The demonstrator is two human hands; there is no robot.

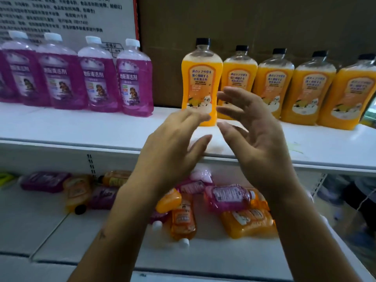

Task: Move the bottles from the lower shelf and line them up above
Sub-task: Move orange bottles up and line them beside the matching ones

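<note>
On the upper shelf several purple bottles with white caps stand in a row at the left. At the right, several orange bottles with black caps stand in a row. The leftmost orange bottle stands a little forward of the others. My left hand and my right hand hover just in front of it, fingers spread, holding nothing. On the lower shelf lies a loose pile of purple bottles and orange bottles on their sides, partly hidden by my forearms.
A brown cardboard wall backs the orange row. A white box with printed text stands behind the purple row. Another person's dark clothing shows at the lower right, beyond the shelf end.
</note>
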